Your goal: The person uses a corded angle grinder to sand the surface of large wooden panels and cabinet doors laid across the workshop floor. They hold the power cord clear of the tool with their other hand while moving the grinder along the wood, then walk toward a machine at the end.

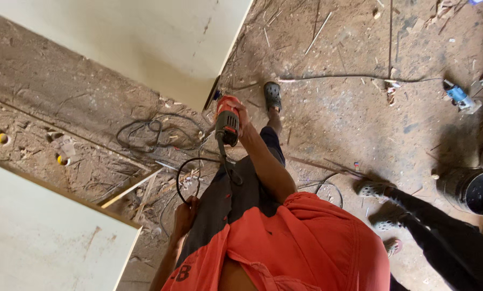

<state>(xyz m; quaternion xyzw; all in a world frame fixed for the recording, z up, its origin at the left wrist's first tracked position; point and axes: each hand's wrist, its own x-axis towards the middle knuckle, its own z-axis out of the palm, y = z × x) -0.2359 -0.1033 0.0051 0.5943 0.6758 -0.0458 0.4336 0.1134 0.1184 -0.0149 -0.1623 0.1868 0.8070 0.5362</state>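
**Power tool gripped at the board's edge**

Nearest, the left hand [186,214] hangs by the dark trousers, fingers curled round the black cord [190,172]. Farther out, the right hand [240,116] is wrapped tight on the red and black power tool [227,125], whose nose meets the corner of the pale board [144,43]. Beyond lies the littered floor [349,54].

Power tool [227,125] btwn two boards [160,37]
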